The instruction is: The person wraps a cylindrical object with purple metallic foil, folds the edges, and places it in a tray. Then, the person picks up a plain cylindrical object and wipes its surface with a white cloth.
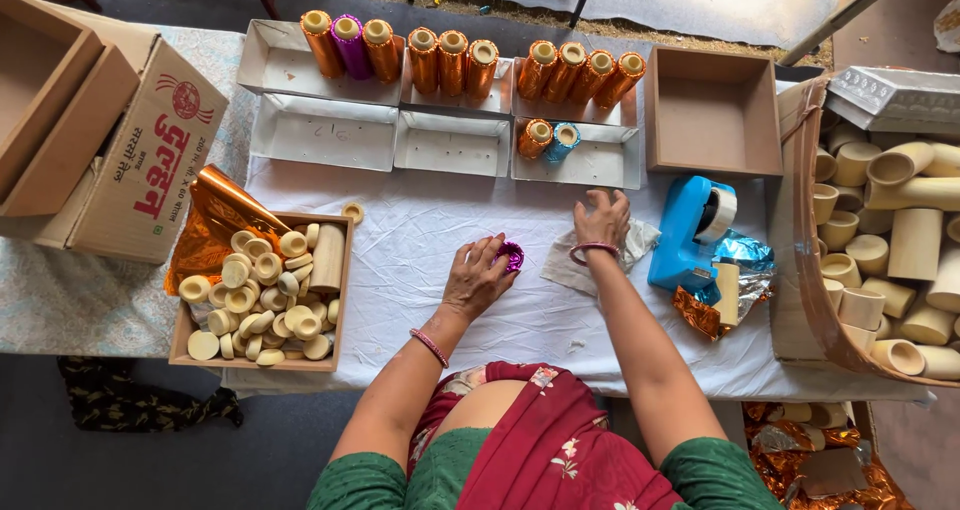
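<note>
Fingers point(490, 255) of the left hand point(476, 278) are curled around a small purple foil-wrapped roll point(512, 257), pinning it down on the white cloth point(420, 240) over the counter, roughly dead centre in front of the person. Looks like the grip goes partway round it, but the hand covers most of the roll, so I can't tell how tight it is. The right hand point(601, 220) is just beside it, fingers spread and pressed flat on a crumpled whitish sheet point(590, 260), not wrapped around anything.

Around that: a blue tape dispenser point(690, 232) sits right of the right hand, with scraps of blue and orange foil point(735, 270) next to it. Along the back there's a row of shallow white trays point(325, 130), the far ones holding upright orange-wrapped rolls point(452, 62) plus one purple roll point(351, 43) and a blue one point(563, 140). Left side has a wooden box point(340, 270) full of little cream-coloured discs point(255, 295), and a basket point(810, 290) on the right is stuffed with plain cream tubes point(915, 240).
</note>
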